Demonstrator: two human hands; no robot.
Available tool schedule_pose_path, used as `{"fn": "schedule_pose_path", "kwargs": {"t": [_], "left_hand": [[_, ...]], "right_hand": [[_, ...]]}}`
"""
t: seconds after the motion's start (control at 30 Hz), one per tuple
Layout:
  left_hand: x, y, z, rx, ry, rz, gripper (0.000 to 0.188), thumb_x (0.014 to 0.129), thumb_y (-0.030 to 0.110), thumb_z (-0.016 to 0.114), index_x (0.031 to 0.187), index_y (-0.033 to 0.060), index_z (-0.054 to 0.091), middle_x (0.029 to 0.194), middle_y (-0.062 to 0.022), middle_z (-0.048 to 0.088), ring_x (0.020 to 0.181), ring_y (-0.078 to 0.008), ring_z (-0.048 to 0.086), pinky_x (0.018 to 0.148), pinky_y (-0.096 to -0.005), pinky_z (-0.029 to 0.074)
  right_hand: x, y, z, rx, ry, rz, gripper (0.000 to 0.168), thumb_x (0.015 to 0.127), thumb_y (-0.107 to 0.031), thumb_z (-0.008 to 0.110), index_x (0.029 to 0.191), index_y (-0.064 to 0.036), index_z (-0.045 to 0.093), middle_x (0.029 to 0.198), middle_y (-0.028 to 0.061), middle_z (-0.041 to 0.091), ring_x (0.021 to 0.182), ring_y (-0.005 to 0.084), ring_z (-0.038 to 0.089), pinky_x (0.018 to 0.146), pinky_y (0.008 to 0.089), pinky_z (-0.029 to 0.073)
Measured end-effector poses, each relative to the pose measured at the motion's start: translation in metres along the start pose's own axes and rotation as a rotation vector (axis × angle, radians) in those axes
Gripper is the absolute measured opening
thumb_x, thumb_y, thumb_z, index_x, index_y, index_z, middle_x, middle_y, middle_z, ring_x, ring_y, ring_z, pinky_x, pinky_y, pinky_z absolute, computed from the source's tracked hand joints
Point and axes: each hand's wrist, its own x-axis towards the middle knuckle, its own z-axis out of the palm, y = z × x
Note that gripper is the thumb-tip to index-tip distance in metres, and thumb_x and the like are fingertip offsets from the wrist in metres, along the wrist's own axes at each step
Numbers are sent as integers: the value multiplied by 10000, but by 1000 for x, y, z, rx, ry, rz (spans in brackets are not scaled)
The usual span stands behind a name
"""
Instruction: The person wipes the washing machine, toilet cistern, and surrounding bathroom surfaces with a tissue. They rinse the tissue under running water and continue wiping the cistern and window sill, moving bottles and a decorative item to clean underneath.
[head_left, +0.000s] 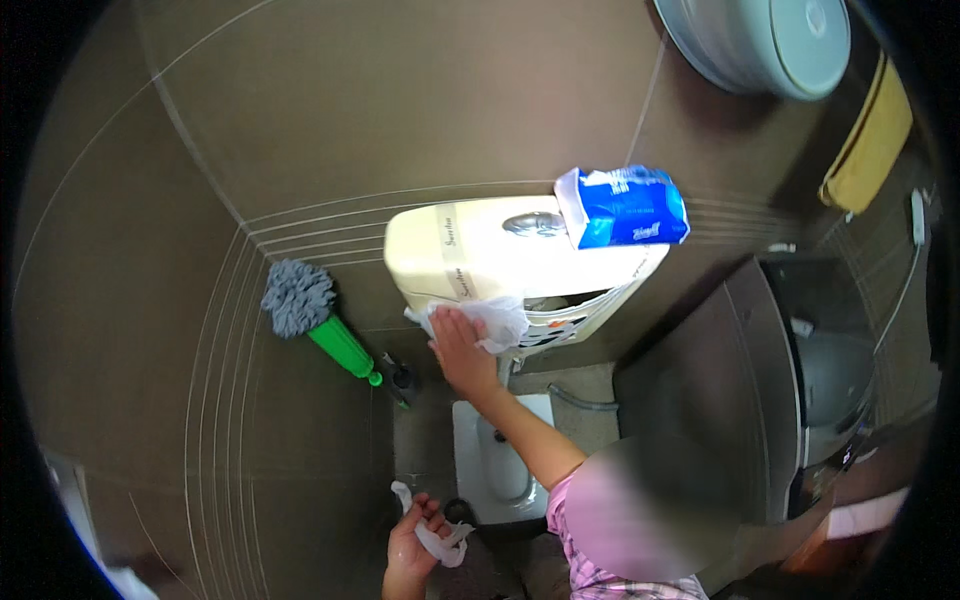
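My right hand (459, 346) presses a crumpled white tissue (501, 319) flat against the front of a cream toilet cistern (480, 255). An oval chrome flush button (534, 224) is set in the cistern's top. A dark gap shows along its front right edge, above a patterned panel (555, 330). Lower left, away from the cistern, my left hand (416, 529) holds a twisted strip of white tissue (444, 546) with both ends sticking out. Resting on the cistern's right end is a blue tissue packet (626, 208). Below my right forearm lies a white squat toilet pan (502, 465) in the floor.
A grey chenille duster (298, 298) with a green handle (341, 349) hangs on the left wall near a small dark brush (399, 379). At right stands a dark washing machine (697, 382), with a grey hose (583, 399) beside it. A pale blue basin (757, 45) and a yellow item (870, 142) hang above.
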Motion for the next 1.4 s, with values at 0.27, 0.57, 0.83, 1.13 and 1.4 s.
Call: {"fn": "schedule_pose_path", "kwargs": {"t": [0.27,0.57,0.83,1.13,1.4], "left_hand": [[33,47,-21,79,-1,-135,162,943,222,530,1062,115,550,888,-19,504,681,-136,411,633,-293,361],[52,28,1,263,99,-218,191,942,232,532,1087,110,553,930,-33,542,682,-139,423,647,-302,375],[62,18,-2,295,54,-268,218,951,252,516,1112,109,555,954,-47,568,701,-150,446,665,-310,385],[73,22,-1,241,32,-270,209,931,238,543,1096,113,568,953,-43,568,700,-148,442,664,-312,384],[68,28,-31,112,78,-222,209,932,233,546,1092,102,576,954,-51,566,698,-149,440,656,-317,383]], "right_hand": [[-108,1,102,296,-205,204,433,903,-187,553,1330,-147,495,1318,69,524,1222,208,489,991,287,405],[-142,108,43,345,-476,92,523,893,-122,519,1405,-147,418,1362,97,480,1197,292,477,1001,382,383],[-155,119,-36,455,-109,759,601,947,-166,423,1457,43,185,1532,276,47,1435,384,54,1162,414,84],[-47,144,41,988,867,1167,666,1009,-430,264,1508,-72,6,1571,111,61,1435,259,100,1152,342,90],[-84,135,72,1784,824,1627,838,905,-701,259,1469,-81,238,1497,86,305,1350,288,318,1116,395,255]]}}
